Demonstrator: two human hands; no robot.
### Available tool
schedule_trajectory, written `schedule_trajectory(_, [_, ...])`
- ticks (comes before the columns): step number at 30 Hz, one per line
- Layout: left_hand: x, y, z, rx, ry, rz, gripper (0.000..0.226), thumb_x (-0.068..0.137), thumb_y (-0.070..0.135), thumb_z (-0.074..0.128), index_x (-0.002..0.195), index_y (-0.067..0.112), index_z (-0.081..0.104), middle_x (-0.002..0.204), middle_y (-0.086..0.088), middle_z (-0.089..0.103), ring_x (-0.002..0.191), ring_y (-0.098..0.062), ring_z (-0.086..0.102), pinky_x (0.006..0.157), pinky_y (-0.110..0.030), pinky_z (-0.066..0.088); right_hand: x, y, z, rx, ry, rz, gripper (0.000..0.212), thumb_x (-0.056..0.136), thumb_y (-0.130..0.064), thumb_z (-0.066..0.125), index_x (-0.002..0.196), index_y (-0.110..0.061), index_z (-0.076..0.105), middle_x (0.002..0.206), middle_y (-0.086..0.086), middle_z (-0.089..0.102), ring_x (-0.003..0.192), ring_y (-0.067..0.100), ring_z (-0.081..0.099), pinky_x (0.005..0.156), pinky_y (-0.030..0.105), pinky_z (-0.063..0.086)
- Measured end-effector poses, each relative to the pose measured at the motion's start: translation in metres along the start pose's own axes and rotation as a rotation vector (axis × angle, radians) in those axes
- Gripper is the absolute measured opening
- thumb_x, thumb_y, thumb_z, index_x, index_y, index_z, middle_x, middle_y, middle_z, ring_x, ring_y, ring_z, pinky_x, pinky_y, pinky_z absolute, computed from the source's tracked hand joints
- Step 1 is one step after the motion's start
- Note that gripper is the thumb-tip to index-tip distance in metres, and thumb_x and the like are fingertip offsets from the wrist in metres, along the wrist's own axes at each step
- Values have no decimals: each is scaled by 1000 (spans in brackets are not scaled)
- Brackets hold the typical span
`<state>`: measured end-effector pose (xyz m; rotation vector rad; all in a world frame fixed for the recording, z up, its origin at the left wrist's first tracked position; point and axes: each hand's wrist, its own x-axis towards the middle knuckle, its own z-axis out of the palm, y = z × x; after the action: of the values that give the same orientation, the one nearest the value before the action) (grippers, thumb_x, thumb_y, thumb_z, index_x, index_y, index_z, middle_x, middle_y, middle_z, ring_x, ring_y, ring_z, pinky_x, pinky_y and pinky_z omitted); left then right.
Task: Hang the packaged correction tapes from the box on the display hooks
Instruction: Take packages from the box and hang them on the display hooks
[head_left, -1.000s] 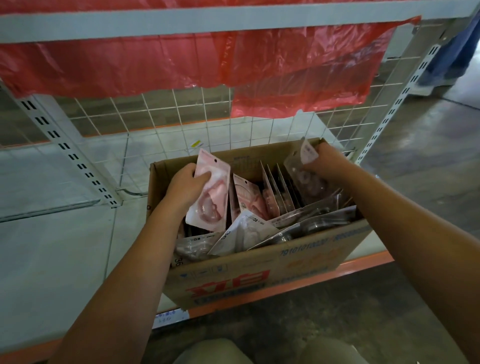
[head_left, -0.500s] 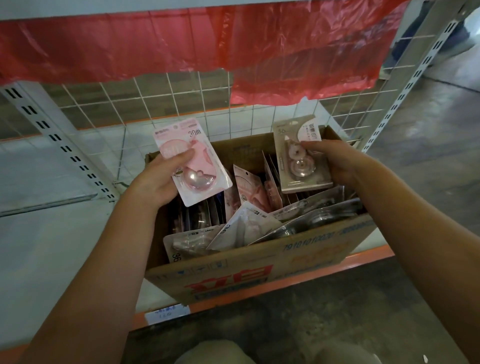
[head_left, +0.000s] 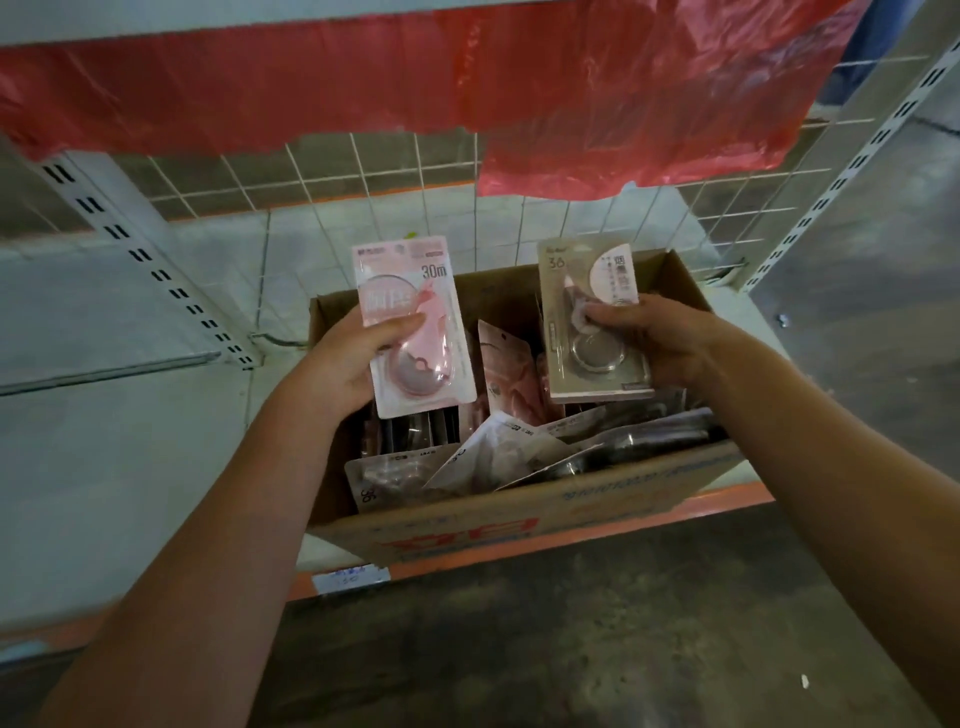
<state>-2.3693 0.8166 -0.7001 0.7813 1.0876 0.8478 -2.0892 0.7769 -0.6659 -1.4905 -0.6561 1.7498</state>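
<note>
The left hand (head_left: 345, 358) grips a pink pack (head_left: 415, 332) and the right hand (head_left: 657, 338) a beige pack (head_left: 589, 322), both held just above the box (head_left: 519, 525). Neither is hung yet, and many packs remain inside, so the job looks barely started. No hooks show; red plastic (head_left: 571, 93) hides the upper grid (head_left: 363, 171).

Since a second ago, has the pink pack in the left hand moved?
Yes. The pink pack has come up out of the cardboard box, judged against the box's rim, and the left hand now holds it face-up above the packs inside.
</note>
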Motion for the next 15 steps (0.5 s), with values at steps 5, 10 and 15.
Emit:
schedule_trajectory(5, [-39, 24, 19, 58, -11, 40, 40, 81, 4, 64, 120, 13, 59, 101, -6, 71, 95, -22, 68, 75, -34, 56, -35, -9, 16, 64, -31, 6, 53, 70, -8, 69, 121, -6, 55, 90, 11, 73, 77, 23, 72, 59, 34, 58])
schedule_trajectory(10, [-95, 39, 31, 53, -66, 56, 33, 81, 1, 61, 111, 16, 60, 98, -3, 72, 92, -19, 69, 76, -31, 56, -89, -16, 37, 61, -84, 21, 32, 85, -6, 61, 117, -9, 56, 98, 11, 70, 85, 24, 71, 65, 34, 60])
schedule_trajectory(15, [-158, 51, 42, 81, -87, -25, 36, 78, 4, 67, 111, 18, 61, 100, -4, 70, 95, -22, 67, 78, -34, 54, -145, -18, 54, 81, -135, 63, 22, 87, -3, 58, 109, -8, 59, 90, 9, 72, 77, 20, 72, 63, 31, 59])
